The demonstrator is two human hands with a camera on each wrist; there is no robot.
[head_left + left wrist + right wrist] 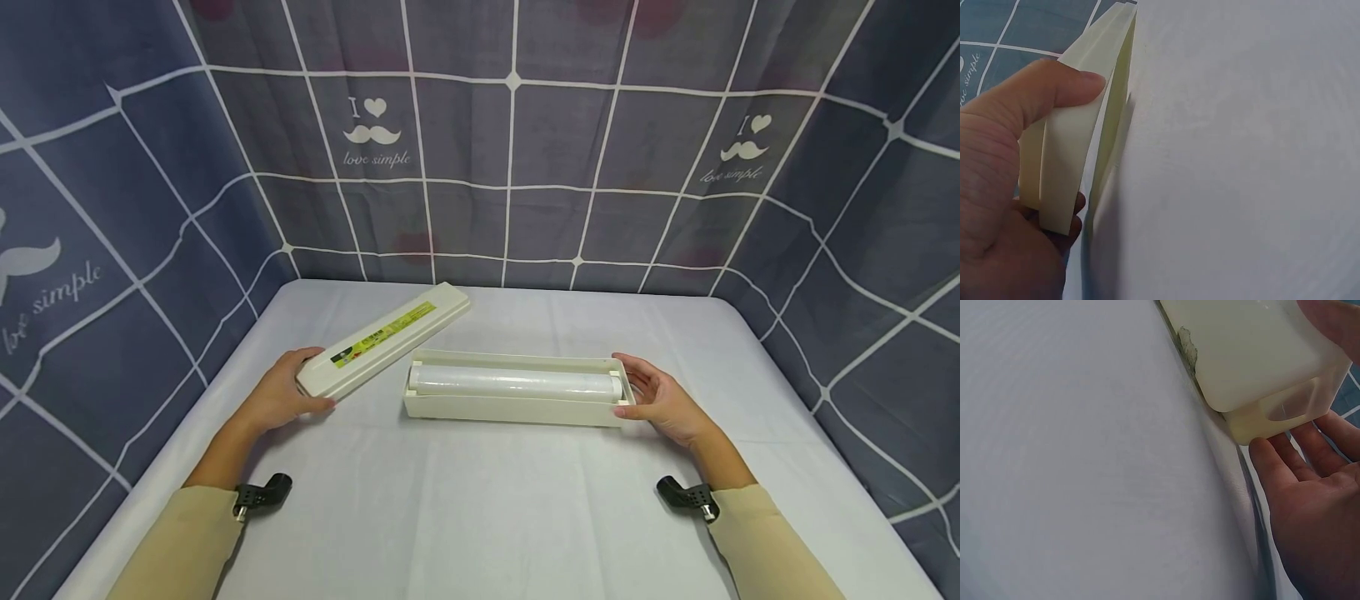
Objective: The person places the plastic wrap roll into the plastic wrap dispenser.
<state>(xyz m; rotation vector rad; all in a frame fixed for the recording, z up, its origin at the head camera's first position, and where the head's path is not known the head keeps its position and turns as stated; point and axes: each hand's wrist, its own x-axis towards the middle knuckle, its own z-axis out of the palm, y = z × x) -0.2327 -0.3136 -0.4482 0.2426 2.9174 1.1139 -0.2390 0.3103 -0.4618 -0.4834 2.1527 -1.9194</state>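
Observation:
My left hand (279,396) grips the near left end of a long cream lid (386,337) with a yellow-green label. In the left wrist view, the thumb lies on one side of the lid (1069,147) and fingertips show at its other side. The lid slants across the table, its far end close to the box. A cream plastic-wrap box (513,410) stands uncovered, with a roll of clear plastic wrap (513,382) lying lengthwise inside. At the box's right end, my right hand (667,404) holds it between thumb and fingers; the right wrist view shows this box end (1254,356) close up.
A white cloth covers the table (495,508). Dark blue-grey checked curtains (465,133) hang behind it and on both sides. Black camera mounts (262,492) sit at both wrists, beside beige sleeves (180,542).

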